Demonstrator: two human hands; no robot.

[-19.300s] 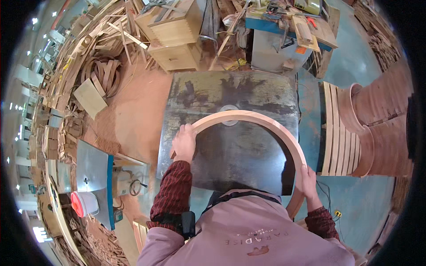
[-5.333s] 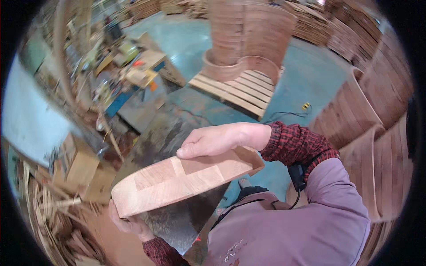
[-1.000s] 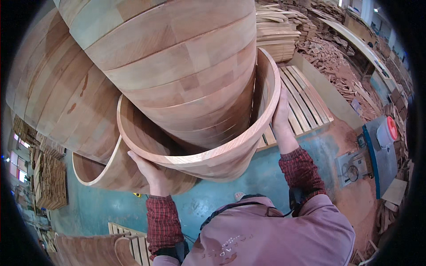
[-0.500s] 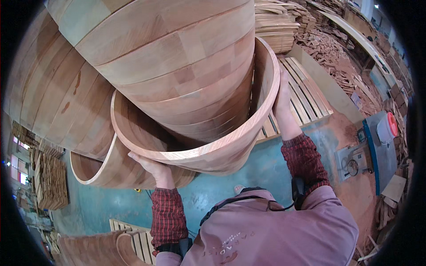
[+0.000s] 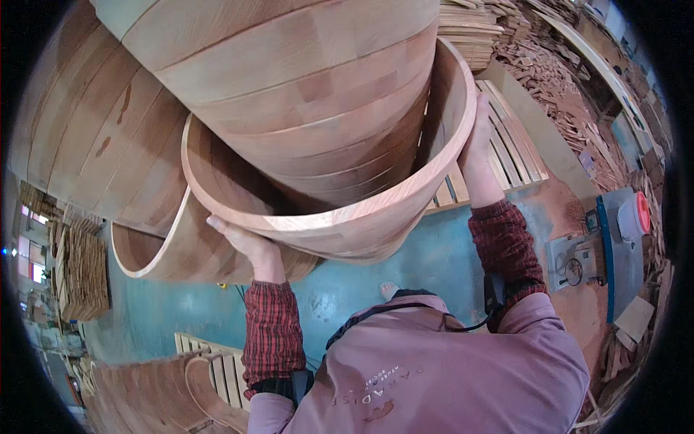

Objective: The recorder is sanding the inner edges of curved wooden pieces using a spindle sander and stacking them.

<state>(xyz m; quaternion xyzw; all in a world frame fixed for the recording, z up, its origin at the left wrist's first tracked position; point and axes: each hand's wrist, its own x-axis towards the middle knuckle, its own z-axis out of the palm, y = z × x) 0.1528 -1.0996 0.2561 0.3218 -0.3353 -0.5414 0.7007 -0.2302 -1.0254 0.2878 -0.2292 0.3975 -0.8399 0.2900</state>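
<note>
I hold a curved, half-round wooden arch piece (image 5: 361, 224) made of glued blocks, raised in front of me and tilted. My left hand (image 5: 242, 242) grips its lower left side from below. My right hand (image 5: 477, 145) presses on its outer right end. The piece wraps around the front of a tall leaning stack of similar curved wooden pieces (image 5: 289, 87), and its inner face lies close to that stack.
A second stack of curved pieces (image 5: 79, 137) stands on the left, with one loose arch (image 5: 173, 253) below it. A slatted wooden pallet (image 5: 506, 152) lies on the blue floor (image 5: 426, 260). A machine with a red knob (image 5: 622, 224) stands right; wood offcuts (image 5: 557, 65) lie behind.
Since a second ago I have lifted the arch higher and closer around the stack. Earlier I carried it from a metal table and turned toward these stacks.
</note>
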